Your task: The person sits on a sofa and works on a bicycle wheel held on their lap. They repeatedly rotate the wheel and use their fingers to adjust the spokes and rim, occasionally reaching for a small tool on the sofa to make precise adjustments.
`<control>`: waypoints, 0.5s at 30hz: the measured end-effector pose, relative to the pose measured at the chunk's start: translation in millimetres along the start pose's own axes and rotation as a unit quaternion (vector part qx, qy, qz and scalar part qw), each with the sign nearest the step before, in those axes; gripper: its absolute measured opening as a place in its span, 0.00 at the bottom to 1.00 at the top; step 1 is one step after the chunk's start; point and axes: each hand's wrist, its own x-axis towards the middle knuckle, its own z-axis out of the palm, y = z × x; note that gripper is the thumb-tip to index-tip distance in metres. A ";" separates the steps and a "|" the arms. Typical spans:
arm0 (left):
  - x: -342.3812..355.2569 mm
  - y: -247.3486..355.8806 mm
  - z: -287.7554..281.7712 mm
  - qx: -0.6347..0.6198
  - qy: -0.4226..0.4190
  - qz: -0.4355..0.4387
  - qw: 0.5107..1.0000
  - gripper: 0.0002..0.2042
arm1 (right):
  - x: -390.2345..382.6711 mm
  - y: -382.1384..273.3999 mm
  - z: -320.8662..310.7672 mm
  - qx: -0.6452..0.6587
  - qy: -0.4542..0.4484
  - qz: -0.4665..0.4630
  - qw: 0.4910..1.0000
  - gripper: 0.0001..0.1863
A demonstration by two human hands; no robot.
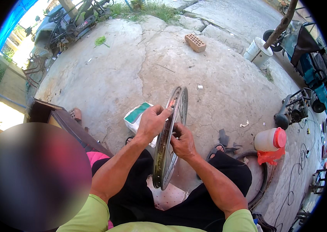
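Note:
A spoked wheel (158, 165) stands upright between my knees, its rusty, stained rim channel turned toward my left. My left hand (151, 124) reaches over the upper part of the rim, thumb and fingertips pinched together at the channel; whatever small part they hold is too small to make out. On the other side, my right hand (184, 144) is closed with curled fingers at the spokes, just inside the rim; its fingertips are partly hidden. Behind my left wrist lies a white and green bag (135, 120).
A holed brick (195, 42) lies ahead on cracked concrete. At right are a red-lidded plastic jar (267, 140), a black tyre (264, 181), a small machine (293, 110) and a white bucket (257, 52). A brown wooden cabinet (72, 125) stands left, beside a blurred round area.

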 end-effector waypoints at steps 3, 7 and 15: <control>2.3 -1.8 -1.2 -0.016 -0.001 -0.007 1.000 0.17 | -0.3 -1.8 -0.3 -0.005 -0.010 -0.033 0.999 0.10; -1.2 4.0 -1.0 -0.006 -0.002 -0.009 1.000 0.17 | -0.7 2.3 0.0 -0.001 0.002 -0.007 1.000 0.10; -0.6 3.5 -0.3 -0.020 0.001 -0.007 1.000 0.17 | -0.4 6.9 -0.2 0.006 -0.008 -0.037 0.999 0.11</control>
